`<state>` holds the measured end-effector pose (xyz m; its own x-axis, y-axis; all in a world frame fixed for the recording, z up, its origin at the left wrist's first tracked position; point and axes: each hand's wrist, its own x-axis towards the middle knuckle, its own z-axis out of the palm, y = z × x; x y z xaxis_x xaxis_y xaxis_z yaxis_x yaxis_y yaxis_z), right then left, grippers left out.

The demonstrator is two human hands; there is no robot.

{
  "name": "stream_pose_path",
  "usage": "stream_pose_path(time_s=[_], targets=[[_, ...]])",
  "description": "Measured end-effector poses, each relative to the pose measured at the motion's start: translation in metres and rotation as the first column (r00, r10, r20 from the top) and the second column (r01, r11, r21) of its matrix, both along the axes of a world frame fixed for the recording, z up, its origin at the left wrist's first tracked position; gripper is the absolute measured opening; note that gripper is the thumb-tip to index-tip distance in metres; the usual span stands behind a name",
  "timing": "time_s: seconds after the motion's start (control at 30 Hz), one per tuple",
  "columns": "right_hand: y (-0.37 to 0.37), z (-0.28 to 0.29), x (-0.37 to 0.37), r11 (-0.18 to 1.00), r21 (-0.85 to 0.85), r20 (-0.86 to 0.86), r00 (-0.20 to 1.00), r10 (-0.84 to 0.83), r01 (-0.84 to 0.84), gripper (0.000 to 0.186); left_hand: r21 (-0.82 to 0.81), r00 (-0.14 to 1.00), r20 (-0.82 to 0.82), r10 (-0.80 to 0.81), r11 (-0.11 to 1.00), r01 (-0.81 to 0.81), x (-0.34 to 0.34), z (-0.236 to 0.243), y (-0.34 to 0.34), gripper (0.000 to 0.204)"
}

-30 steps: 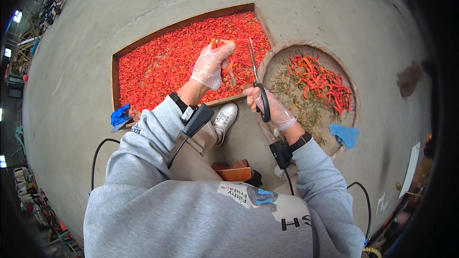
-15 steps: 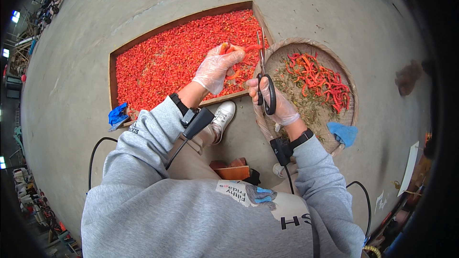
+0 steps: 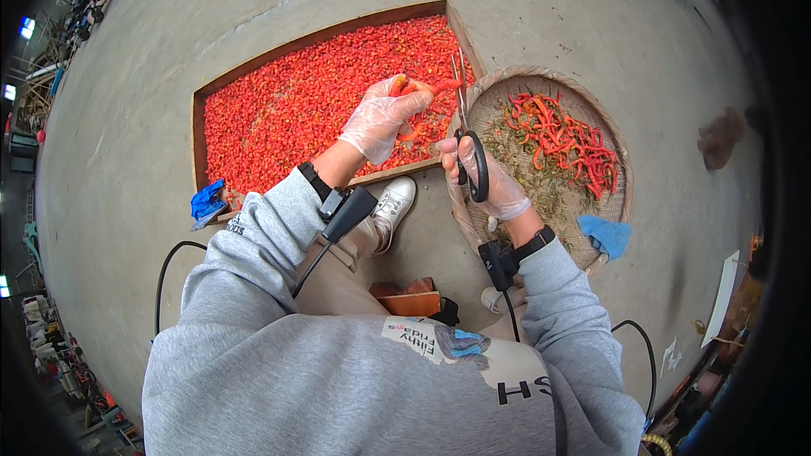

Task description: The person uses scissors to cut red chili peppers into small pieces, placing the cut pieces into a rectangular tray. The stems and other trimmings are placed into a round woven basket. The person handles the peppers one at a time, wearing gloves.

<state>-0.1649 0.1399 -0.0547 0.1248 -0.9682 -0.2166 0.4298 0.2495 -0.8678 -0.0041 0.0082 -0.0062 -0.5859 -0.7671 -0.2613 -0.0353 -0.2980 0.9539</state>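
In a clear plastic glove, my left hand point(image 3: 380, 118) grips red chili peppers point(image 3: 439, 86) above a wooden tray point(image 3: 201, 135) of chopped red peppers. One pepper sticks out rightward to the slightly parted blades of the scissors point(image 3: 476, 160); whether they touch it I cannot tell. My gloved right hand point(image 3: 498, 184) is closed on the black scissor handles, blades pointing up. Beneath that hand and to its right lies a round woven basket point(image 3: 610, 131), with whole red chilies point(image 3: 566, 143) at its upper right and scattered stems and green bits around them.
A blue crumpled item point(image 3: 208, 203) lies at the tray's lower left corner, a blue cloth point(image 3: 606, 235) on the basket's rim. My shoe point(image 3: 393, 207) stands between tray and basket, an orange object point(image 3: 405, 304) between my legs. Clutter point(image 3: 42, 329) lines the left edge, a white board point(image 3: 722, 295) the right.
My right hand has moved up and a little right with the scissors, whose blades are now at the chili in my left hand. The left hand has shifted slightly; little moved in the last half second.
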Motion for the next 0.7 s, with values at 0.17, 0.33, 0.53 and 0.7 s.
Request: stream_pose_path(time_s=[0.17,0.33,0.53,0.7], targets=[[0.000,0.005,-0.002,0.998,0.055,-0.023,1.000,-0.017,0.018,0.040,0.007,0.999,-0.033,0.031,1.000,-0.030,0.001,-0.002,-0.002,0.023],[-0.001,0.005,-0.001,0.997,0.071,-0.057,0.998,0.012,-0.008,0.046,-0.042,0.994,-0.062,0.085,0.995,-0.087,0.004,-0.009,-0.009,0.022],[0.002,-0.001,0.000,0.997,0.055,-0.113,0.991,0.068,-0.063,0.050,-0.042,0.991,-0.098,0.086,0.995,-0.090,0.003,-0.009,-0.009,0.022],[-0.001,0.000,0.001,0.999,0.030,-0.070,0.997,0.024,-0.022,0.050,-0.019,0.998,-0.061,0.024,1.000,-0.025,0.003,-0.006,-0.005,0.024]])
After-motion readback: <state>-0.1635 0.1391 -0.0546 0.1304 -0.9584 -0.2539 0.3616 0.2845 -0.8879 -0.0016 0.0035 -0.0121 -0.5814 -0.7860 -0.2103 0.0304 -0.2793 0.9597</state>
